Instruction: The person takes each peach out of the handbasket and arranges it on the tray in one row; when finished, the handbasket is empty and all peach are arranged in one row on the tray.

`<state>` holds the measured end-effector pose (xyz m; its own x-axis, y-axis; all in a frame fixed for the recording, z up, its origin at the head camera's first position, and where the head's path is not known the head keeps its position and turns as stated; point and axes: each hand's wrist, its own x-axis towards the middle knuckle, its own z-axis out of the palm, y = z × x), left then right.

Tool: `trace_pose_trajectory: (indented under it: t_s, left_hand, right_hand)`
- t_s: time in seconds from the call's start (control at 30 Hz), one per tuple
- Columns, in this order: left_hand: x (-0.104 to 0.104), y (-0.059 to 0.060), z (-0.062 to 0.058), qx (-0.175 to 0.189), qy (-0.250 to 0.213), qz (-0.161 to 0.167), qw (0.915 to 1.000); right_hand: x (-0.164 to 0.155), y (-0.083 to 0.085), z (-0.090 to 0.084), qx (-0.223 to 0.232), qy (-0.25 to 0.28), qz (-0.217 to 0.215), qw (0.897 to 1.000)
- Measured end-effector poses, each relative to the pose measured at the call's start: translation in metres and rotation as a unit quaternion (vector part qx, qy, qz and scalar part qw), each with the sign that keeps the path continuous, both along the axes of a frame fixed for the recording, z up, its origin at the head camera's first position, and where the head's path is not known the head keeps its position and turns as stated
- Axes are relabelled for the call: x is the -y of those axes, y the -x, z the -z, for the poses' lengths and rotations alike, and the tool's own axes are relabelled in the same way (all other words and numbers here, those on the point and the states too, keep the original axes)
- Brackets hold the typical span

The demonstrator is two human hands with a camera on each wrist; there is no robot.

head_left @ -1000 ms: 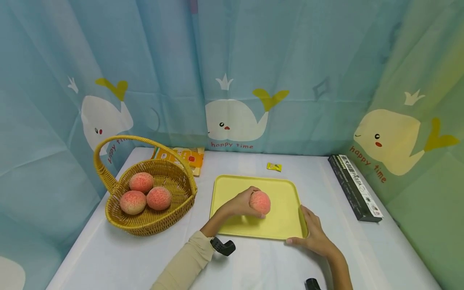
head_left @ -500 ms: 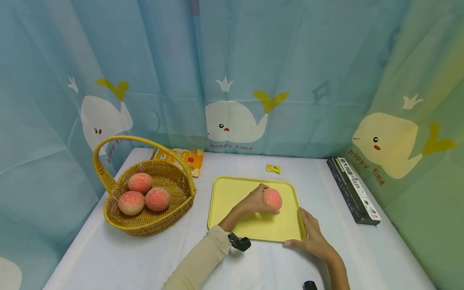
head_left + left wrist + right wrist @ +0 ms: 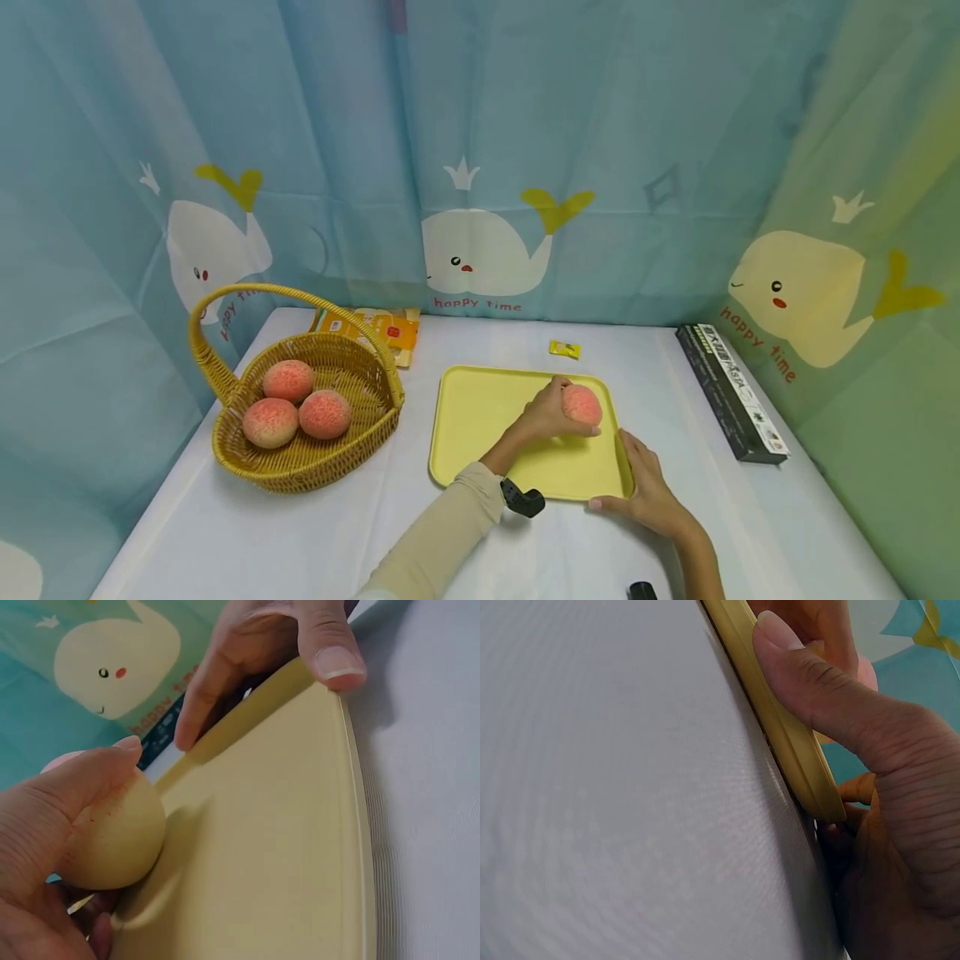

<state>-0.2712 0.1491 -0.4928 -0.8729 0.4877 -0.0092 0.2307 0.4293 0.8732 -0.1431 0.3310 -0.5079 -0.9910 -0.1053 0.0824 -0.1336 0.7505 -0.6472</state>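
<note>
In the head view my left hand (image 3: 552,414) grips a pinkish peach (image 3: 582,405) over the right part of a yellow tray (image 3: 480,387). The left wrist view shows the thumb across the top of the peach (image 3: 124,832) and its pale underside low over the tray floor (image 3: 255,840). My right hand (image 3: 648,496) holds the tray's near right corner, thumb on the front edge and fingers along the right side. Seen from the right wrist, the thumb (image 3: 825,694) presses on the tray's rim (image 3: 795,757).
A wicker basket (image 3: 375,437) with a tall handle holds several peaches (image 3: 325,414) on the left. Behind it lies an orange packet (image 3: 401,329). A small yellow wrapped sweet (image 3: 565,349) sits beyond the tray, and a long black pasta box (image 3: 727,396) lies at the right.
My left hand has carried the peach to the right across the tray, and slightly away from me. My right hand has stayed at the tray's corner.
</note>
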Motion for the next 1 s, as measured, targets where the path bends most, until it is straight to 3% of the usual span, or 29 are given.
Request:
trace_pose_trajectory:
  t_s: [0.27, 0.43, 0.8, 1.0]
  left_hand:
    - [-0.017, -0.003, -0.006, -0.038, 0.082, -0.045, 0.9949]
    - [-0.021, -0.003, -0.004, -0.035, 0.095, -0.054, 0.9934]
    - [-0.020, -0.002, -0.003, -0.033, 0.098, -0.036, 0.9940]
    - [-0.010, 0.005, -0.002, -0.016, 0.056, 0.015, 0.9982]
  right_hand:
    - [0.000, -0.001, -0.001, -0.018, 0.008, -0.008, 1.000]
    - [-0.001, -0.001, 0.001, -0.022, 0.010, -0.011, 1.000]
    - [-0.003, -0.001, 0.004, -0.021, 0.001, -0.006, 1.000]
    - [0.000, 0.000, 0.003, -0.010, 0.001, -0.002, 1.000]
